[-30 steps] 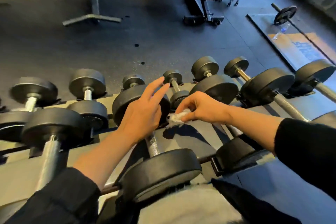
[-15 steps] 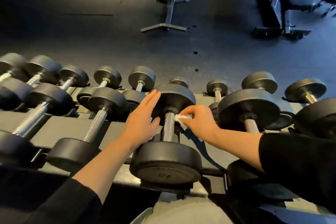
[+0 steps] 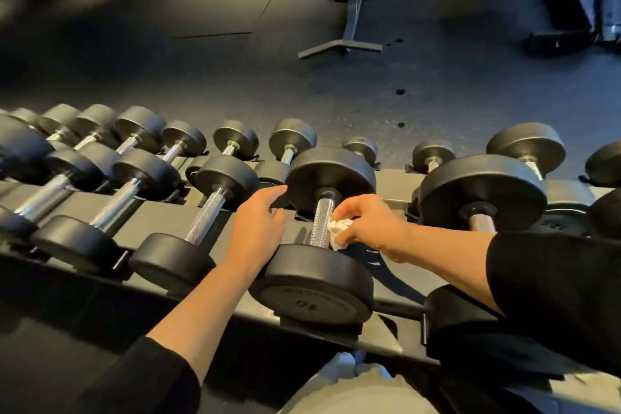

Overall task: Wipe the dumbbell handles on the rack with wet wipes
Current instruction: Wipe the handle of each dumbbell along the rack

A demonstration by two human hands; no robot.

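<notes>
One rack (image 3: pixel 161 212) carries two rows of dumbbells. One dumbbell (image 3: pixel 316 282), marked 10, sits at centre. Two hands: the left hand (image 3: pixel 257 228), grip released, rests beside its handle (image 3: pixel 321 222); the right hand (image 3: pixel 368 222) pinches one wet wipe (image 3: pixel 337 228) against that handle.

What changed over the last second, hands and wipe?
The right hand carried the wipe from above the rack onto the right side of the handle. The left hand dropped from hovering to rest left of it, fingers straight. Dumbbells stayed racked; the wipe stayed pinched.
</notes>
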